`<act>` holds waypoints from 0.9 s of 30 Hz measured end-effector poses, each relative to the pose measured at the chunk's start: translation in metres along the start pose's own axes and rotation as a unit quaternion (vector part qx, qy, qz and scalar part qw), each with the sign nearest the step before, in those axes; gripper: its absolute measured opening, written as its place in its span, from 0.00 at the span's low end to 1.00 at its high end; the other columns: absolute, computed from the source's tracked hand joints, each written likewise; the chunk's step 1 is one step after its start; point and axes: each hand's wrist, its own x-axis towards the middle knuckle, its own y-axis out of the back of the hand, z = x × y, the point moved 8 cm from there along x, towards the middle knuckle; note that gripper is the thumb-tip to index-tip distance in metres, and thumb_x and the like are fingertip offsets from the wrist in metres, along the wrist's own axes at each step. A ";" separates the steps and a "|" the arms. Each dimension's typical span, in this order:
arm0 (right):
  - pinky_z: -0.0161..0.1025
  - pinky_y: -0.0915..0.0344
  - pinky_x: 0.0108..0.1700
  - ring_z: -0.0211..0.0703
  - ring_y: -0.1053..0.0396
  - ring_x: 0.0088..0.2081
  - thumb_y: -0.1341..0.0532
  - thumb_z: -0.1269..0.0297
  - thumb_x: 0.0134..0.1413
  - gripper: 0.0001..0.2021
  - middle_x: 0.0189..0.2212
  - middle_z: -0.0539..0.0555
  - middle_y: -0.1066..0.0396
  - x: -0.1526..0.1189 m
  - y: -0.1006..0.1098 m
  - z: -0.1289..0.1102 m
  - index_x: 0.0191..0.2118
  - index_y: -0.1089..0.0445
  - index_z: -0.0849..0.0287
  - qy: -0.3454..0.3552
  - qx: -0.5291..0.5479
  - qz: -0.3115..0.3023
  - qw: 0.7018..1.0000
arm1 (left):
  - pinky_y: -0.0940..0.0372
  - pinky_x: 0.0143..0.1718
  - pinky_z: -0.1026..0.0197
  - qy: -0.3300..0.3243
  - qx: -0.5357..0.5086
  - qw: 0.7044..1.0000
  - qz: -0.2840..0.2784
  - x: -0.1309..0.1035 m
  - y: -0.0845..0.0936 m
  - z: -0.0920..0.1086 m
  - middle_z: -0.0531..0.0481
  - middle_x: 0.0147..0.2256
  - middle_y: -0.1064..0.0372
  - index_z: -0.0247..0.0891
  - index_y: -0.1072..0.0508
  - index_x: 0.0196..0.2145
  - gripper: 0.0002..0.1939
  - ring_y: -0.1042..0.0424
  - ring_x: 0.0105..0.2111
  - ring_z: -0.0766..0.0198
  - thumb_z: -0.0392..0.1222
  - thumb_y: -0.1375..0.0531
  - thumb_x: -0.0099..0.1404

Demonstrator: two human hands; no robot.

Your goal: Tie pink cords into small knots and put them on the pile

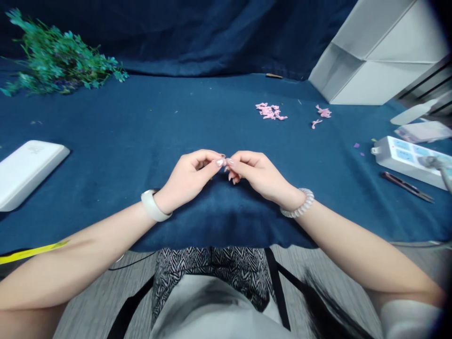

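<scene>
My left hand (pixel 195 173) and my right hand (pixel 259 173) meet over the middle of the blue cloth, thumbs and forefingers pinched tip to tip. Between them shows a bit of a small pink piece (pixel 225 162), mostly hidden by the fingertips, so its full shape cannot be made out. Beyond the right hand lies a loose pile of small pink twisted pieces (pixel 270 112). Farther right are a pink cluster (pixel 323 111) and a single pink knotted piece (pixel 316 123).
A white power bank (pixel 33 172) lies at left, below a green artificial plant (pixel 65 59). On the right are a power strip (pixel 413 157), a dark slim tool (pixel 407 186), a white bottle (pixel 413 112) and a white box (pixel 363 82). The blue cloth (pixel 158 127) covers the table.
</scene>
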 end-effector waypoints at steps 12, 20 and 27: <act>0.31 0.38 0.29 0.30 0.38 0.23 0.35 0.52 0.49 0.17 0.20 0.47 0.34 0.000 -0.002 0.003 0.24 0.33 0.62 -0.025 0.013 -0.007 1.000 | 0.37 0.32 0.65 0.044 -0.037 0.998 -0.033 0.001 -0.004 -0.010 0.49 0.33 0.29 0.36 0.25 0.32 0.15 0.33 0.33 0.66 0.52 0.41 0.62; 0.32 0.38 0.30 0.30 0.38 0.24 0.39 0.50 0.54 0.18 0.21 0.47 0.34 -0.001 -0.002 0.003 0.25 0.34 0.61 -0.010 -0.006 -0.014 1.000 | 0.41 0.34 0.63 0.033 0.011 0.997 -0.065 -0.001 -0.007 -0.003 0.51 0.28 0.32 0.34 0.28 0.29 0.12 0.37 0.29 0.67 0.46 0.41 0.63; 0.32 0.37 0.32 0.31 0.36 0.25 0.45 0.53 0.61 0.17 0.22 0.47 0.35 -0.004 0.001 -0.006 0.27 0.36 0.60 0.034 -0.082 0.003 0.996 | 0.43 0.36 0.62 0.040 0.024 0.997 -0.056 -0.001 -0.005 -0.004 0.52 0.26 0.35 0.35 0.31 0.25 0.13 0.38 0.30 0.67 0.46 0.41 0.63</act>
